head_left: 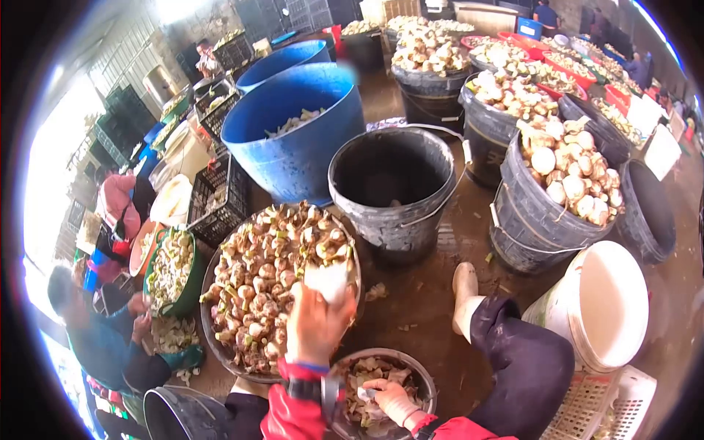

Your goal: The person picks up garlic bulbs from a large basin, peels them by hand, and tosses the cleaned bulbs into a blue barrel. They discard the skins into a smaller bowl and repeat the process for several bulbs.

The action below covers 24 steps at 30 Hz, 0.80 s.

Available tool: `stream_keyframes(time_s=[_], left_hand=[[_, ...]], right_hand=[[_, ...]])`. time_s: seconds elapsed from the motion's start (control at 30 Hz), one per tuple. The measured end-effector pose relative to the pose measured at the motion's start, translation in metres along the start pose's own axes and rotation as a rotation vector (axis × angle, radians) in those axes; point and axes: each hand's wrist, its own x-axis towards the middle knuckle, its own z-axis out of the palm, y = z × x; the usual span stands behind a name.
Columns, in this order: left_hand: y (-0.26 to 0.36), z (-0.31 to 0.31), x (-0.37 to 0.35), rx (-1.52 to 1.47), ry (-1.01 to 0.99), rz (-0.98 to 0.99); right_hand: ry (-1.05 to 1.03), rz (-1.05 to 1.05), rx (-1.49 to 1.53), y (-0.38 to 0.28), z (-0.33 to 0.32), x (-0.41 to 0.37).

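Over the right side of a round basin point(206, 308) heaped with brownish, garlic-like bulbs point(260, 282), my left hand point(312, 330) is closed on a pale, whitish piece point(328, 282), too blurred to name. A watch sits on that wrist. Lower down, my right hand point(394, 402) is closed over a smaller bowl point(430, 392) of papery brown peelings point(381, 372). A small whitish tip point(365, 394) shows at its fingers; I cannot make out what it belongs to.
Ahead stand a black bucket point(392, 220), a blue tub point(293, 165) and a bucket point(539, 227) heaped with bulbs. A white bucket point(546, 308) rests on a plastic crate point(579, 407) at right. Another person point(103, 345) works at left beside a green tub point(196, 275).
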Motion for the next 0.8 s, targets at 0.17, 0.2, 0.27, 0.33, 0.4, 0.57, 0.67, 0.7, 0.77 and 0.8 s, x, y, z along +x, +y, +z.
stream_keyframes(time_s=[0.17,0.2,0.27,0.33,0.4,0.57,0.67,0.7,0.77,0.8], left_hand=[[0.054,0.032,0.048,0.433,-0.086,0.081],[0.062,0.011,0.050,0.683,-0.040,-0.004],[0.057,-0.040,0.040,1.257,0.094,-0.147],[0.051,-0.094,0.028,1.965,0.027,-0.447],[0.032,-0.126,0.018,2.149,0.094,-0.666],[0.006,-0.200,0.022,1.783,0.134,-0.659],[0.011,-0.182,0.012,1.566,0.345,-0.411],[0.014,-0.169,0.007,1.435,0.419,-0.309],[0.020,-0.132,-0.022,1.032,0.502,-0.134],[0.019,-0.116,-0.035,0.815,0.556,-0.094]], right_hand=[[-0.130,-0.221,-0.371,0.010,-0.005,0.011],[-0.146,-0.204,-0.366,0.017,-0.006,0.015],[-0.098,-0.263,-0.358,0.015,-0.007,0.016],[-0.098,-0.108,-0.380,-0.006,-0.005,0.014],[-0.029,0.209,-0.370,-0.028,0.000,0.008],[0.026,-0.081,-0.497,-0.006,0.000,0.019],[-0.024,0.115,-0.499,-0.026,0.006,0.007],[-0.060,-0.039,-0.433,-0.021,0.006,0.006],[-0.168,-0.127,-0.172,0.009,0.008,0.020],[-0.176,-0.129,-0.174,0.001,0.014,0.011]])
